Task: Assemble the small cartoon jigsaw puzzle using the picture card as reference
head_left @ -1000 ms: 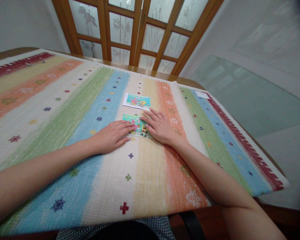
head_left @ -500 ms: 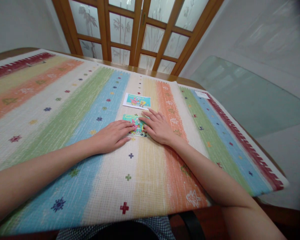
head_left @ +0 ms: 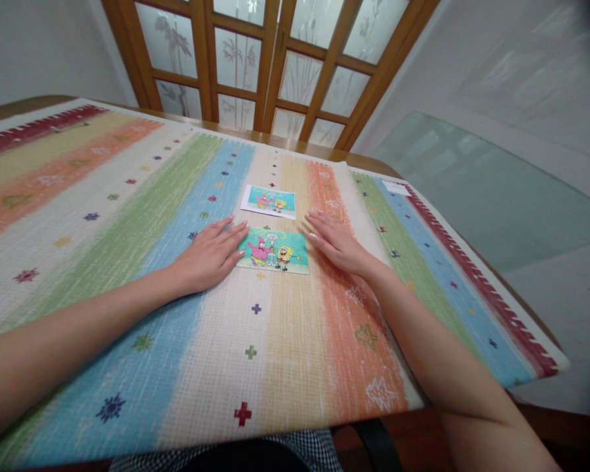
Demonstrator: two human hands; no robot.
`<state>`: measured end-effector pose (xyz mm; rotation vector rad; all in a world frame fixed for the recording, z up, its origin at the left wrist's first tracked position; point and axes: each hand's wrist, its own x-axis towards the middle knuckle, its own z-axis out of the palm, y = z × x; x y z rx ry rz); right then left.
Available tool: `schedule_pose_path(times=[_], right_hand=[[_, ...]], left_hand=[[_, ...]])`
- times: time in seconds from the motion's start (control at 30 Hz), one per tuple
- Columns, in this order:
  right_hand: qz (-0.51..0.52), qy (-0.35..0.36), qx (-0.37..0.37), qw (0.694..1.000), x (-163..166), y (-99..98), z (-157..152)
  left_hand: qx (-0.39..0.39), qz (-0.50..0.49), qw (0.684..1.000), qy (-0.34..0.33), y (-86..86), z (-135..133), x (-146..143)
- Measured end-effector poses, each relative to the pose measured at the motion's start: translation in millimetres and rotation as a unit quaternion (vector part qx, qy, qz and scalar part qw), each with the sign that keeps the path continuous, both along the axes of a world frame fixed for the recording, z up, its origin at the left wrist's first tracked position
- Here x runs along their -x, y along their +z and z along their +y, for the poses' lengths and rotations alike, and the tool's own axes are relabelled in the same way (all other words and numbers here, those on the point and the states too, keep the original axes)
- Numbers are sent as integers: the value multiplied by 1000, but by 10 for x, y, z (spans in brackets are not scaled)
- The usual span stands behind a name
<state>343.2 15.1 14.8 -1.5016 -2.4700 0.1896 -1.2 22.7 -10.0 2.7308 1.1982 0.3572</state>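
A cartoon picture (head_left: pixel 281 250) with a pink starfish, a pale squid and a yellow sponge on a teal ground lies flat between my hands. It looks like an assembled puzzle, though I cannot make out seams for certain. My left hand (head_left: pixel 209 254) rests flat with fingers extended, its thumb at the picture's left edge. On the right, my right hand (head_left: pixel 337 242) lies with fingers stretched out, just off the picture's right edge. Just beyond sits a smaller white-bordered card (head_left: pixel 269 200) printed with the same scene. Neither hand holds anything.
A striped tablecloth (head_left: pixel 295 367) with small printed stars and crosses covers the table. A white paper slip (head_left: pixel 396 188) lies at the far right. Behind the table stand wooden glass-paned doors (head_left: pixel 270 65). A translucent glass sheet (head_left: pixel 486 183) is beyond the right edge.
Both hands have drawn apart, off the picture's middle towards its left and right sides. The picture now shows almost whole. The white-bordered card has stayed in place.
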Motion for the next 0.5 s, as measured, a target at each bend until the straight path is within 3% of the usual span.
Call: schedule_pose_path(times=[0.2,0.5], right_hand=[[-85,5,27,996,43,-186,-64],[-75,0,33,997,1,-229,-43]], left_hand=[[9,28,1000,-9,8,-6,-8],[5,25,1000,-4,-8,-1,-7]])
